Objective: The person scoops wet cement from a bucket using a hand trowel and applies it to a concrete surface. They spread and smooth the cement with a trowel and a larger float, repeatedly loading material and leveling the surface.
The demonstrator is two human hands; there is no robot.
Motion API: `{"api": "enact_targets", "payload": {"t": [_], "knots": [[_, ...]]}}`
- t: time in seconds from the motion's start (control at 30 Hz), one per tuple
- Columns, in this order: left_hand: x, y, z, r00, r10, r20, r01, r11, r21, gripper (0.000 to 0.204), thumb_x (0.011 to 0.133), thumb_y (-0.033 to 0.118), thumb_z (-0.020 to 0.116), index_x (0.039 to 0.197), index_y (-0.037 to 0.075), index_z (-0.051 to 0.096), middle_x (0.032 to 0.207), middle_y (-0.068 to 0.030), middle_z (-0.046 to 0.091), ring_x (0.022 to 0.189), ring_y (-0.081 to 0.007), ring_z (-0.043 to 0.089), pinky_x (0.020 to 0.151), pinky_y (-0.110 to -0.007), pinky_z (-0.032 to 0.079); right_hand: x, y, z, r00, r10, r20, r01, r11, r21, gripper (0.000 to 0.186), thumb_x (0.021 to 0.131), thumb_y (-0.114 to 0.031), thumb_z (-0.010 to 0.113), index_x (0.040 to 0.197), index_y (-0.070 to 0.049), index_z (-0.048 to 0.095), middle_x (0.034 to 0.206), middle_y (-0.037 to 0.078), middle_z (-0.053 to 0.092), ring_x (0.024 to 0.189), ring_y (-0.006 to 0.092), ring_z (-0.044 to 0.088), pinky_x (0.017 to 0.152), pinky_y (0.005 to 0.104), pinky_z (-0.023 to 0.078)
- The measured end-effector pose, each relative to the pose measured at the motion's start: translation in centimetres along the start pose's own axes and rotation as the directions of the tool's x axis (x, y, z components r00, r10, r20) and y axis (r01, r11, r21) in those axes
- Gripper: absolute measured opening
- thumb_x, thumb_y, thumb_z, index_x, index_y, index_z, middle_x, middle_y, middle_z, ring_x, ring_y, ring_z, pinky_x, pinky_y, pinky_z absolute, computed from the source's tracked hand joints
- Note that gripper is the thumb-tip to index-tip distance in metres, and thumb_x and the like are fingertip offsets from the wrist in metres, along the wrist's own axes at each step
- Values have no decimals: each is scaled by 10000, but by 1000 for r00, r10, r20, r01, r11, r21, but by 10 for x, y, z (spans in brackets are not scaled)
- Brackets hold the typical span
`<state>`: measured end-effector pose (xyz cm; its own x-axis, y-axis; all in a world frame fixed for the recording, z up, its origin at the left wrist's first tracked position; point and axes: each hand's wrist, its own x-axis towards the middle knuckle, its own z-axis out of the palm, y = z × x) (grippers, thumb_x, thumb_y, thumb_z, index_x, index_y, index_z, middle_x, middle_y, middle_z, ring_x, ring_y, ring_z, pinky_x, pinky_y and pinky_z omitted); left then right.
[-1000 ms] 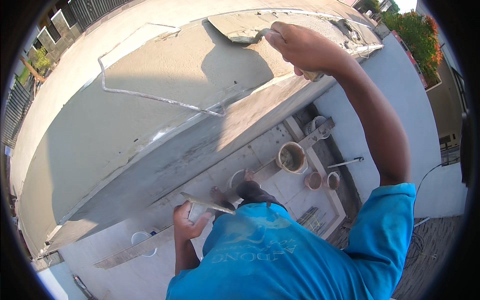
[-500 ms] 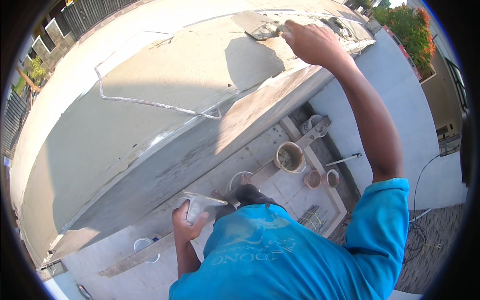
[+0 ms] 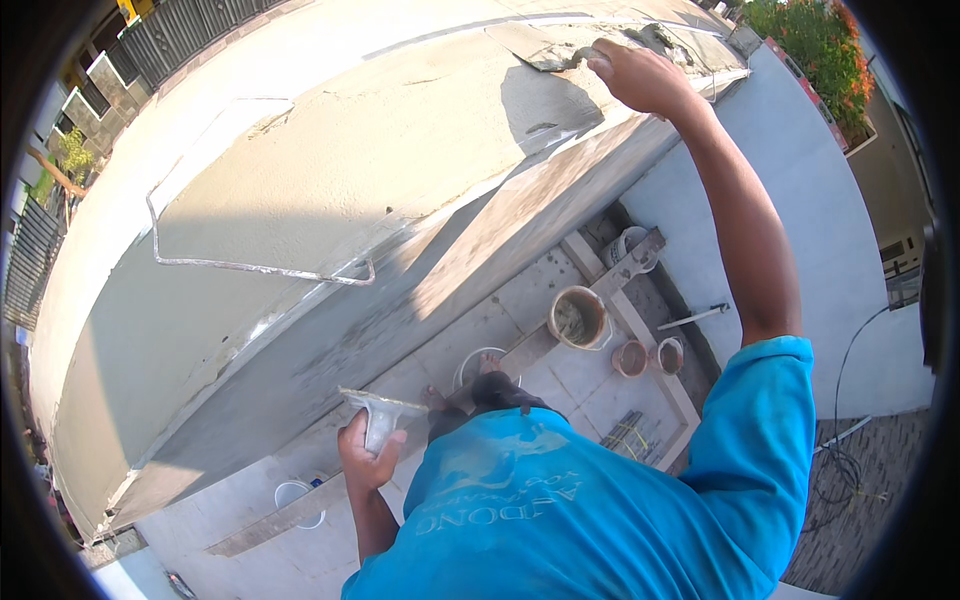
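My right forearm climbs the right side of the frame from my blue sleeve (image 3: pixel 757 415), and my right hand (image 3: pixel 640 80), at upper right, has its fingers wrapped around a trowel (image 3: pixel 538 50), blade over the grey mortar (image 3: pixel 320 180) at top centre. My left hand (image 3: pixel 366 455), lower left of centre, grips a flat-plated float (image 3: pixel 381 420)

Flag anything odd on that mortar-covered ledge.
A bent metal rod spans the smooth grey mortar, left of the trowel; it interrupts that smooth stretch, though it may be there on purpose.
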<state>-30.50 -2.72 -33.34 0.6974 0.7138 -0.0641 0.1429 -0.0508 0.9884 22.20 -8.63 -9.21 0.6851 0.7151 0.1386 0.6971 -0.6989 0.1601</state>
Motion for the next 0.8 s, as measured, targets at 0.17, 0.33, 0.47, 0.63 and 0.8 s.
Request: {"api": "enact_targets", "payload": {"t": [0.17,0.33,0.47,0.63,0.8], "knots": [[0,2,11,1000,-19,-23,18,999,-36,270,745,167,746,937,-2,661,672,-19,599,582,-92,523,555,-274,431,26,58,9,990,119,-72,-124,990,-68,397,999,-373,404,1239,-132,610,1086,130,715,933,302,696,864,475,521],[6,14,15,1000,-4,-23,5,999,49,263,742,180,755,910,4,657,658,-28,594,570,-104,531,549,-277,433,16,34,-13,992,122,-22,-115,973,198,483,971,-425,453,1365,-185,597,723,84,640,651,208,654,553,385,539],[12,22,16,1000,25,-1,-25,998,55,247,741,181,760,893,15,657,643,-33,591,555,-116,535,545,-283,438,12,-2,-32,995,69,68,-82,975,209,470,963,-424,460,1351,-206,610,841,103,700,768,238,693,661,415,562],[3,21,10,999,25,-32,-24,999,45,236,733,178,766,873,24,655,641,-34,594,552,-117,539,544,-292,439,20,-21,-29,999,-29,-43,30,999,12,488,1017,-458,514,1396,-160,588,1174,205,708,1121,375,662,974,500,505],[-7,20,1,997,42,-69,-40,999,30,229,732,173,762,868,24,655,651,-33,600,553,-124,543,537,-294,434,-11,-85,-38,977,-198,-83,201,979,38,399,981,-368,424,1230,-154,649,1173,105,708,1107,329,651,913,478,515]]}}
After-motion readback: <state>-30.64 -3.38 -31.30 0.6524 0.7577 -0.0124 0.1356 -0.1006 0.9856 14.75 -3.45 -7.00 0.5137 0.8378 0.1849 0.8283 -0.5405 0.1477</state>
